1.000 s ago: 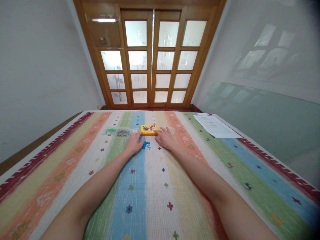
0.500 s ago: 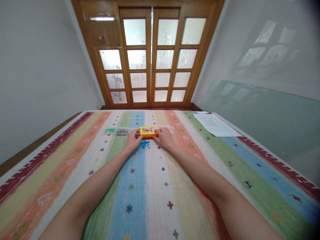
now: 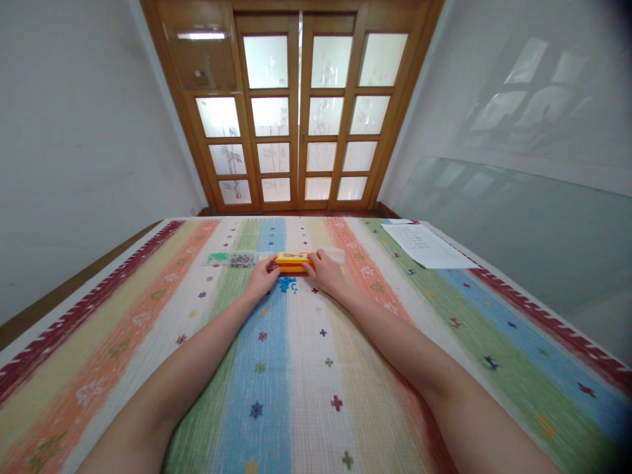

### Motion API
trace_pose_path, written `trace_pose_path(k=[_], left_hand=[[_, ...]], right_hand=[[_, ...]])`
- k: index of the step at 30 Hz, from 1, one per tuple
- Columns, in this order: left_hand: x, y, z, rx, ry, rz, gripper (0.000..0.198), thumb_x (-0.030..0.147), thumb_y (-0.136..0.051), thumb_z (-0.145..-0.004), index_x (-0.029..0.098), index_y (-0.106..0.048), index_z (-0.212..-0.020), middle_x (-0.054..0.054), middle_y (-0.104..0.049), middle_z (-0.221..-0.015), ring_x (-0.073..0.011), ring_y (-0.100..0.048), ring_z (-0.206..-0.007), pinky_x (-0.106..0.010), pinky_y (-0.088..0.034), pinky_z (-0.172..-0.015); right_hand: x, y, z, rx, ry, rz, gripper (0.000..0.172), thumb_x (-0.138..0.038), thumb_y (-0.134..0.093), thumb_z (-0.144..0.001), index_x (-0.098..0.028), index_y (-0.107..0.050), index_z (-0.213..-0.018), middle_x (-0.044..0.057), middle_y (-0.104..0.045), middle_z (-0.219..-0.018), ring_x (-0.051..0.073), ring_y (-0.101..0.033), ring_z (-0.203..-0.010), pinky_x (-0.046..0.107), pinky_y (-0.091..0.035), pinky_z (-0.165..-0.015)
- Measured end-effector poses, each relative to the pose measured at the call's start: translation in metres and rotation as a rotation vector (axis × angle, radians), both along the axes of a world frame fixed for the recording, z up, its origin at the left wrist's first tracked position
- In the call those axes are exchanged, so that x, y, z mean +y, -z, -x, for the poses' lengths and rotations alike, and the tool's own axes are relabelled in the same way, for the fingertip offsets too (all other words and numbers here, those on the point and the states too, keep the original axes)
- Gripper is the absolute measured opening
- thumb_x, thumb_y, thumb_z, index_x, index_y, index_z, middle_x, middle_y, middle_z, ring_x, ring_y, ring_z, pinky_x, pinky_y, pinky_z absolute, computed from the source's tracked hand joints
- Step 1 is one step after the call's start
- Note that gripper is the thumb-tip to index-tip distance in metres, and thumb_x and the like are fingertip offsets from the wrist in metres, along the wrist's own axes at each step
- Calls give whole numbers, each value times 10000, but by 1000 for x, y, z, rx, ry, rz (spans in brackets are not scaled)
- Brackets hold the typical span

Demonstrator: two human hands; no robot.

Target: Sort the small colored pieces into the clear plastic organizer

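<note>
Between my two hands is a small yellow box (image 3: 292,259) with a printed face, tilted so that its yellow-orange long side shows toward me. My left hand (image 3: 263,275) grips its left end, thumb at the near side. On its right end my right hand (image 3: 326,270) is closed, with fingers over the top and thumb low in front. A little heap of small blue pieces (image 3: 286,284) lies on the cloth just in front of the box. Clear trays with green pieces (image 3: 218,257) and dark pieces (image 3: 242,259) sit left of my left hand.
A striped, patterned cloth (image 3: 311,368) covers the table. Part of a clear container (image 3: 336,254) shows behind my right hand. A white paper sheet (image 3: 427,246) lies at the far right. Beyond the table stand wooden doors with glass panes (image 3: 296,118).
The yellow box has tilted, its printed top now seen more edge-on and more of its near side showing. My right hand has turned slightly with it. The blue pieces lie as before.
</note>
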State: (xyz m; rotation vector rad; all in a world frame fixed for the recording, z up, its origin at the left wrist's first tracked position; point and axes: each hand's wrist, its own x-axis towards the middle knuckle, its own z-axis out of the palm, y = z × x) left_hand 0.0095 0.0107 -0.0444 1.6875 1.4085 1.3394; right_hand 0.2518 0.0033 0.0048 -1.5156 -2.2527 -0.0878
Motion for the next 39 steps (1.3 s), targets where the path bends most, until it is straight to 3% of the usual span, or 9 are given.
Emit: trace_pose_path(k=[6,16,23,30,34,39], left_hand=[[-2,-2,-2,-26,-6,42,530,262,-661,-880,153,-596,-1394,-129,-724,-1215,-229,-727,-1031,-423,-576,-985],[-9,-14,-6,-244,83,64,601,364,-669,-904,178,-519,-1455,-150,-607,-1397,-177,-725,-961,-359,-609,-895],[-9,-18,-7,-350,102,116,444,459,-525,-1002,172,-612,-1329,-114,-723,-1197,-196,-739,-905,-374,-637,-834],[-9,-23,1,-281,24,113,432,423,-470,-1023,193,-578,-1372,-85,-750,-1066,-135,-700,-632,-266,-590,-583],[-6,-23,5,-274,-16,63,496,469,-398,-1048,189,-508,-1442,-87,-742,-1002,-152,-718,-698,-294,-619,-672],[-5,-23,11,-212,-79,-40,570,558,-370,-1038,199,-502,-1462,-110,-710,-1147,-180,-727,-775,-345,-622,-760]], right_hand=[[6,2,-3,38,40,-41,379,-485,-371,-1083,-233,-610,-1234,107,-616,-1193,231,-617,-933,297,-436,-704],[23,8,-19,341,49,-177,450,-472,-279,-1097,-212,-635,-1184,111,-657,-1124,241,-620,-985,319,-472,-836],[27,8,-23,508,45,-209,528,-543,-230,-1089,-202,-630,-1145,103,-685,-1059,245,-650,-986,326,-489,-826],[22,4,-23,618,-82,-177,548,-613,-263,-1070,-214,-638,-1051,84,-718,-962,232,-681,-931,334,-513,-834],[20,4,-20,650,-125,-158,510,-578,-268,-1079,-206,-615,-1102,86,-724,-990,216,-697,-883,328,-528,-821],[18,4,-22,585,-166,-145,425,-493,-309,-1081,-208,-607,-1184,93,-710,-1028,224,-690,-924,332,-526,-853]])
